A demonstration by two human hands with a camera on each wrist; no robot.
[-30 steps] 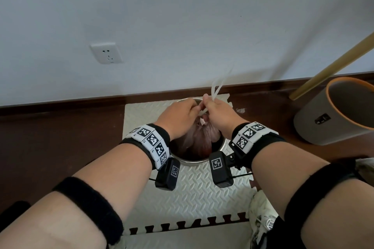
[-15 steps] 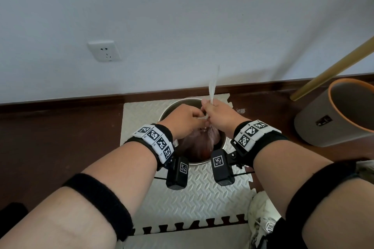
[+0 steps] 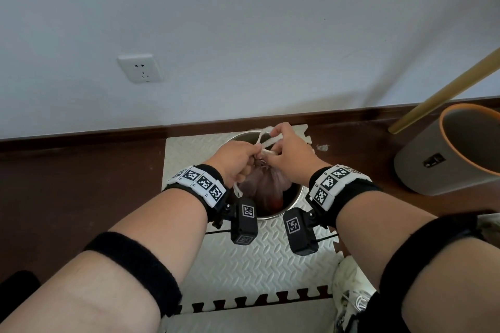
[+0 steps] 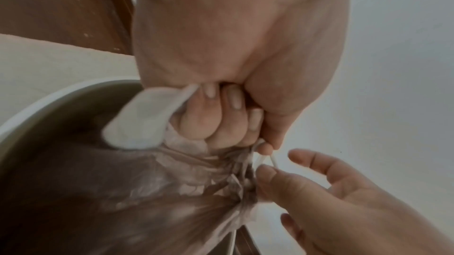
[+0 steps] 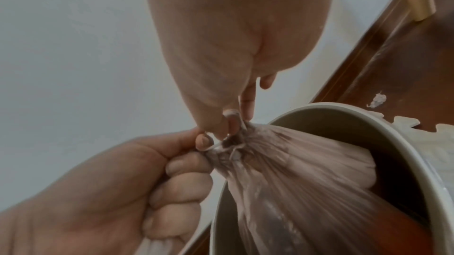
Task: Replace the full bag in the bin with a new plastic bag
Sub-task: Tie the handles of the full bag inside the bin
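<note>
A full, translucent brownish bag (image 3: pixel 266 188) sits in a round metal-rimmed bin (image 3: pixel 296 199) on a foam mat. Its neck is gathered and drawn up by a white drawstring (image 3: pixel 265 140). My left hand (image 3: pixel 240 161) is a fist round the gathered neck (image 4: pixel 221 162), with a white drawstring loop (image 4: pixel 142 117) sticking out of it. My right hand (image 3: pixel 284 149) pinches the other white strand (image 5: pixel 230 114) just above the neck, close against the left hand (image 5: pixel 172 171). The bag (image 5: pixel 294 171) hangs inside the bin's rim (image 5: pixel 405 142). What is in the bag is not visible.
A grey bin with an orange rim (image 3: pixel 443 162) lies tilted at the right, and a wooden pole (image 3: pixel 446 89) leans over it. The wall with a socket (image 3: pixel 139 67) and a dark baseboard stand just behind the bin. A white shoe (image 3: pixel 349 297) is at the mat's (image 3: pixel 257 265) right edge.
The white strand that stood upright from my right hand now curls over between the two hands. Both hands have shifted a little away from me above the bin.
</note>
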